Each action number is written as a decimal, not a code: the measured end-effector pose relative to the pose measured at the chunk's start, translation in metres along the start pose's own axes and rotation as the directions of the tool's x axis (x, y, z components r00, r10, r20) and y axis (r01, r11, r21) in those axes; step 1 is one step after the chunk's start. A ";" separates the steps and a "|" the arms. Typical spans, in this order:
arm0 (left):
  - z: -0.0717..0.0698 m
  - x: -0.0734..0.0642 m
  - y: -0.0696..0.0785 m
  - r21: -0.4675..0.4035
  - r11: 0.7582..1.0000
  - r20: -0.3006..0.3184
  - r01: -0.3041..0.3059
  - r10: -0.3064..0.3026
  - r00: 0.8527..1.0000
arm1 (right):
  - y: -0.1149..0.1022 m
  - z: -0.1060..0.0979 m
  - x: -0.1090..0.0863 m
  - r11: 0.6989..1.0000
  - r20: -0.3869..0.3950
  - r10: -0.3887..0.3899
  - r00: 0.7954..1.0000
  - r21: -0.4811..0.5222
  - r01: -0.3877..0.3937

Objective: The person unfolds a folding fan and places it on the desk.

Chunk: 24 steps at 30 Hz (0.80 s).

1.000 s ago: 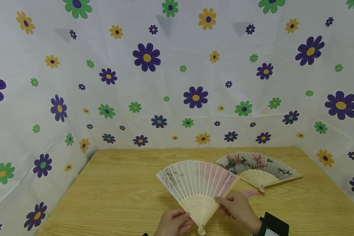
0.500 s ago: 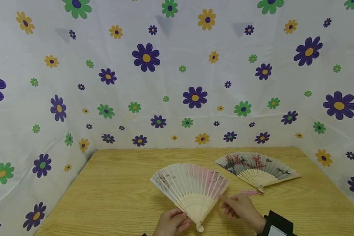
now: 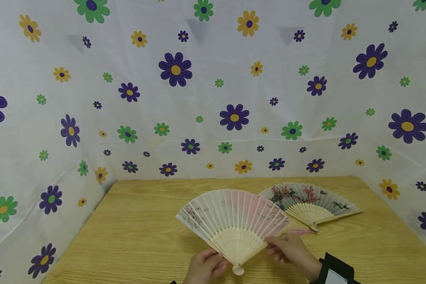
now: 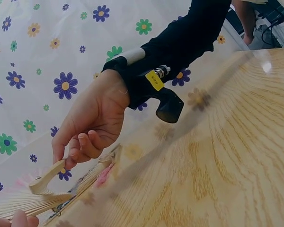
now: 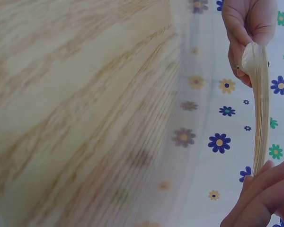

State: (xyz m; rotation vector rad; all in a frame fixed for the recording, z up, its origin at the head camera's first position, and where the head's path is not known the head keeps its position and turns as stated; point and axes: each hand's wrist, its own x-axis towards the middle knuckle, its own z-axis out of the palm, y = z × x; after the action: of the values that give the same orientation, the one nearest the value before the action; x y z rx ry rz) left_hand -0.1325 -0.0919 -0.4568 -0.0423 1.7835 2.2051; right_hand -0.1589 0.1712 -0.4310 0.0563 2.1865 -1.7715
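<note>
A pink-and-white folding fan (image 3: 230,209) with pale slatted ribs is spread wide above the table, its pivot end toward me. My left hand (image 3: 205,266) grips its left outer rib, thumb and fingers around the edge. Thumb and fingers of my right hand (image 3: 292,250) pinch the right outer rib. In the right wrist view the fan's ribs (image 5: 261,113) are seen edge-on between both hands. Behind it a second folding fan (image 3: 307,199), grey-white with red blossoms, lies spread on the table, partly covered by the held fan in the head view.
A pink tassel (image 3: 299,231) lies beside the second fan's pivot. The wood-grain table (image 3: 127,228) meets white flowered cloth (image 3: 198,90) at the back and both sides. In the left wrist view, part of another person's arm (image 4: 246,21) shows at the top right.
The pink-and-white fan opens wider, its pivot shifting slightly left. It dips, then rises again, overlapping the second fan. My right hand shifts its hold along the right rib. The second fan stays put.
</note>
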 end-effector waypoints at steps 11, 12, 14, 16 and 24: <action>0.000 0.001 0.000 -0.031 0.999 -0.034 -0.009 0.008 0.999 | 0.001 0.001 -0.004 0.998 -0.030 0.052 0.998 0.033 -0.051; -0.001 0.001 -0.001 -0.039 0.999 -0.042 -0.013 0.011 0.999 | 0.001 0.002 -0.005 0.997 -0.033 0.063 0.997 0.043 -0.062; -0.001 0.001 -0.001 -0.059 0.998 -0.054 -0.015 0.012 0.998 | 0.003 0.004 -0.006 0.995 -0.036 0.081 0.996 0.061 -0.079; -0.002 0.001 -0.001 -0.075 0.997 -0.063 -0.014 0.009 0.998 | 0.004 0.005 -0.006 0.993 -0.040 0.093 0.995 0.078 -0.090; -0.002 0.002 0.001 -0.122 0.992 -0.099 -0.028 0.016 0.995 | 0.003 0.010 -0.005 0.988 -0.045 0.103 0.994 0.118 -0.097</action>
State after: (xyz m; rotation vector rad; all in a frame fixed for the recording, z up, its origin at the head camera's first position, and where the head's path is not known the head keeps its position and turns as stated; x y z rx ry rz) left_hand -0.1346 -0.0936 -0.4567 -0.1613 1.7019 2.3652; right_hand -0.1508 0.1631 -0.4346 0.2368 2.0743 -1.8570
